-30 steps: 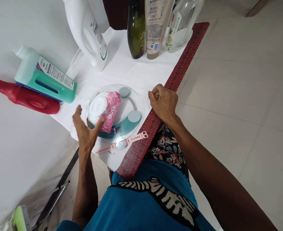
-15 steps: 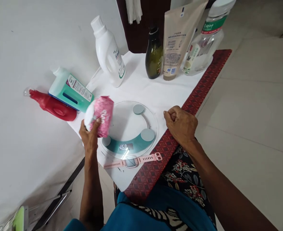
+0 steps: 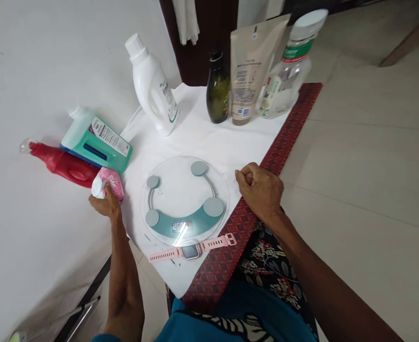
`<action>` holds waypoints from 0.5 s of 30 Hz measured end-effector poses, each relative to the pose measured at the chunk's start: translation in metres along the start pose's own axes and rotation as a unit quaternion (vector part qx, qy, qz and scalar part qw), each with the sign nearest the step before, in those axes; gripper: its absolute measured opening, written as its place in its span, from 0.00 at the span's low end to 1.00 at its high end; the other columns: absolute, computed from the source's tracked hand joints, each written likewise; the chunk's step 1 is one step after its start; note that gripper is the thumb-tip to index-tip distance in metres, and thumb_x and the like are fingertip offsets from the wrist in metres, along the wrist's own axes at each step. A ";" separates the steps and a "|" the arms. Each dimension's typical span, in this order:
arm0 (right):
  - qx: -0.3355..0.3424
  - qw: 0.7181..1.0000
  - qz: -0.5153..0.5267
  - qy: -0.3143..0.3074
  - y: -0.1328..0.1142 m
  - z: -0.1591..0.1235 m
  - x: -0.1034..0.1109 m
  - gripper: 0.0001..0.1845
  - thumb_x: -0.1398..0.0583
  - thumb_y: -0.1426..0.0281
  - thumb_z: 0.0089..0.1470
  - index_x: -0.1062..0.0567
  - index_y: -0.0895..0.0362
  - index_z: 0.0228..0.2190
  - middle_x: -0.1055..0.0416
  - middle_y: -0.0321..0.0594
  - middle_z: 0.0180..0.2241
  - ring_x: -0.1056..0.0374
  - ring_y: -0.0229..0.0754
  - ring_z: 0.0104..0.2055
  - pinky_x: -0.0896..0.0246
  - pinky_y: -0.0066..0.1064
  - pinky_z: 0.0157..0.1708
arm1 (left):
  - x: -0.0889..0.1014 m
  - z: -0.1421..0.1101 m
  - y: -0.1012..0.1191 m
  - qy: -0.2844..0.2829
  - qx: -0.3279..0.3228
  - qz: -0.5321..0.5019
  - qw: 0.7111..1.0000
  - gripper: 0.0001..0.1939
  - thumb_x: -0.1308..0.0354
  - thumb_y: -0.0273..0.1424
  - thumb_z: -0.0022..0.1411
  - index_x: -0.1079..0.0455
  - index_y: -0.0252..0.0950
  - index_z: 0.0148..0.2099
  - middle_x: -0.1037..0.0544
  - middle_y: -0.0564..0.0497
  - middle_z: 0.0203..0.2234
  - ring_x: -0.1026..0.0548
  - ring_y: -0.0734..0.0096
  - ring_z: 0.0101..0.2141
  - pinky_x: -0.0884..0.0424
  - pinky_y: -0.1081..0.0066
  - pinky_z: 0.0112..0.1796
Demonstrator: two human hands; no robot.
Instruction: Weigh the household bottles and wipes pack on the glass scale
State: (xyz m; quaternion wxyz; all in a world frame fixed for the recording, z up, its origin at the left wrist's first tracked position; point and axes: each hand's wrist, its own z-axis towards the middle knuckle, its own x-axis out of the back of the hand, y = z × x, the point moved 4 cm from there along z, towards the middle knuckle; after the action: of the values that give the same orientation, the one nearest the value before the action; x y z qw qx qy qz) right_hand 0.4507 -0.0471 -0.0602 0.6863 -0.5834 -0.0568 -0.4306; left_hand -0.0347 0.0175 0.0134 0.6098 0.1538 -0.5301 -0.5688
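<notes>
My left hand [image 3: 106, 203] is closed around a pink and white packet [image 3: 114, 184] with white lettering, at the left edge of the table. The packet is right in front of the red bottle [image 3: 65, 164] and the green jug [image 3: 102, 142]; whether it touches them I cannot tell. My right hand [image 3: 261, 191] is curled into a fist at the table's red border, with nothing visible in it. Between my hands lies a round glass scale [image 3: 174, 194] with grey pads and a teal display strip. A pink-strapped smartwatch [image 3: 191, 251] lies along the scale's near edge.
At the back of the white-covered table [image 3: 191, 137] stand a white detergent bottle [image 3: 152, 90], a dark green bottle [image 3: 218, 92], a beige tube [image 3: 247, 71] and a clear jar [image 3: 284, 80] with a white lid. A wall [image 3: 52, 57] borders the left side.
My left hand has carried the packet left, from over the scale's edge to beside the red bottle and green jug. The scale's display reading has changed. My right hand stays in a fist.
</notes>
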 end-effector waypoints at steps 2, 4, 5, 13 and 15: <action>-0.002 1.000 0.000 0.002 -0.002 0.001 0.001 0.13 0.41 0.62 0.61 0.35 0.50 0.26 0.28 0.39 0.24 0.34 0.46 0.28 0.50 0.37 0.33 | -0.002 -0.001 0.003 -0.013 -0.011 0.004 1.000 0.30 0.25 0.44 0.54 0.39 0.41 0.48 0.30 0.36 0.54 0.35 0.26 0.68 0.38 0.28 0.67; 0.001 1.000 0.000 0.004 -0.003 0.001 0.001 0.13 0.41 0.62 0.62 0.35 0.50 0.26 0.29 0.39 0.24 0.33 0.45 0.28 0.50 0.36 0.32 | 0.002 -0.007 0.011 -0.016 -0.031 0.015 0.999 0.41 0.20 0.45 0.47 0.38 0.39 0.55 0.34 0.30 0.62 0.42 0.19 0.71 0.47 0.22 0.68; 0.005 1.000 0.000 0.005 -0.003 0.001 0.001 0.13 0.41 0.62 0.62 0.35 0.50 0.26 0.29 0.39 0.24 0.33 0.45 0.28 0.50 0.36 0.32 | 0.006 -0.013 0.017 -0.012 -0.055 0.022 0.998 0.47 0.19 0.47 0.45 0.39 0.38 0.59 0.38 0.27 0.66 0.44 0.17 0.72 0.51 0.21 0.69; 0.023 1.000 0.008 0.016 -0.002 0.001 0.002 0.13 0.42 0.62 0.63 0.36 0.49 0.26 0.31 0.38 0.22 0.35 0.45 0.27 0.52 0.35 0.31 | -0.055 -0.085 0.147 -0.175 -0.365 -0.122 0.906 0.41 0.28 0.47 0.65 0.39 0.34 0.70 0.32 0.31 0.65 0.31 0.44 0.67 0.38 0.45 0.70; 0.025 1.000 0.010 0.014 -0.003 0.002 0.002 0.13 0.42 0.62 0.63 0.37 0.49 0.26 0.31 0.38 0.23 0.35 0.45 0.27 0.52 0.36 0.31 | -0.101 -0.081 0.186 -0.238 -0.308 -0.170 0.905 0.38 0.28 0.46 0.65 0.38 0.34 0.68 0.32 0.31 0.65 0.27 0.48 0.63 0.32 0.49 0.66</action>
State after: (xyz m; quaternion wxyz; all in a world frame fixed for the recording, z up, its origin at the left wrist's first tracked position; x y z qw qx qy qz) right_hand 0.4507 -0.0468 -0.0559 0.7059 -0.5604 -0.0519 -0.4300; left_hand 0.1515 0.1272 0.0811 0.3768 -0.0941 -0.4239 -0.8182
